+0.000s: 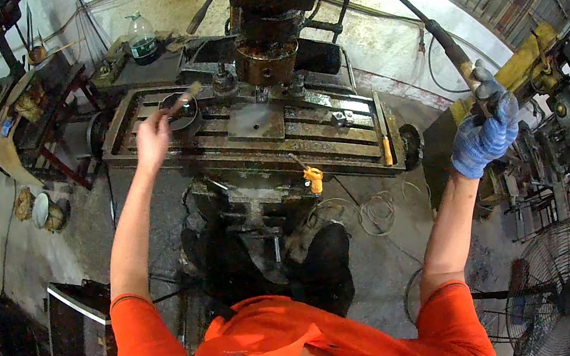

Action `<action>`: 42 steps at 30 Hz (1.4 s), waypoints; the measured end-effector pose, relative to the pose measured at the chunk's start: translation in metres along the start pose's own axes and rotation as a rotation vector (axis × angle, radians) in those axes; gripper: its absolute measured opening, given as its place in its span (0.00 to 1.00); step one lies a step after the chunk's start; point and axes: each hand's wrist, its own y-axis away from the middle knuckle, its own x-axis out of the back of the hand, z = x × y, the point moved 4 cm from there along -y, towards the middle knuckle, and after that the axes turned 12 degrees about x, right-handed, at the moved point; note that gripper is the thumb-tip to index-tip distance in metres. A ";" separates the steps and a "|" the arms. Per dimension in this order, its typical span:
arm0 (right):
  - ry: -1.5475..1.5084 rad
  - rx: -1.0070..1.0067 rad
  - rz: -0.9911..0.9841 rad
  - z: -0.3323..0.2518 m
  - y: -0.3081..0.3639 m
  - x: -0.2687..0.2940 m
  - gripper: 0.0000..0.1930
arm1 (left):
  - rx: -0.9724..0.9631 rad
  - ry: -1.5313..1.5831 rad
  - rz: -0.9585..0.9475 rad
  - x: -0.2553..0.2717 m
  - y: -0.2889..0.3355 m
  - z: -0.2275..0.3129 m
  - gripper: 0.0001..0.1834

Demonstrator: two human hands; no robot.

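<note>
My bare left hand (154,140) is closed around the handle of a small brush (190,95), over the left part of the slotted machine table (199,146). Close beside the brush is a round dark pot (184,122). In a blue-grey work glove, my right hand (485,126) wraps round the end of a long lever (446,43) that comes down from the machine head. The dark round spindle head (266,61) stands above a flat metal plate (256,120) in the middle of the table. Its lower tip and the plate appear close together; contact cannot be made out.
A yellow air gun (313,179) hangs at the table's front edge. A yellow-handled tool (387,151) lies at its right end. Coiled hose (377,213) is on the floor. A caged fan (567,288) stands lower right, an open box (83,351) lower left, a clear bottle (140,37) behind.
</note>
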 end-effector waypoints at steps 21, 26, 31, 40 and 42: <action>-0.035 -0.017 -0.015 0.000 0.017 -0.002 0.19 | -0.067 -0.024 0.004 -0.136 -0.006 0.056 0.11; -0.136 0.013 0.006 0.001 0.026 -0.004 0.17 | -0.105 -0.031 -0.078 -0.112 0.000 0.053 0.11; 0.050 -0.027 -0.020 0.004 0.034 0.003 0.19 | -0.109 -0.105 -0.053 -0.057 0.001 0.041 0.10; -0.183 -0.015 0.040 0.008 0.048 -0.002 0.19 | -0.176 -0.599 0.191 0.006 -0.006 -0.009 0.12; -0.203 0.018 0.007 0.014 0.053 0.003 0.18 | -0.163 -0.656 0.095 0.002 0.001 -0.005 0.13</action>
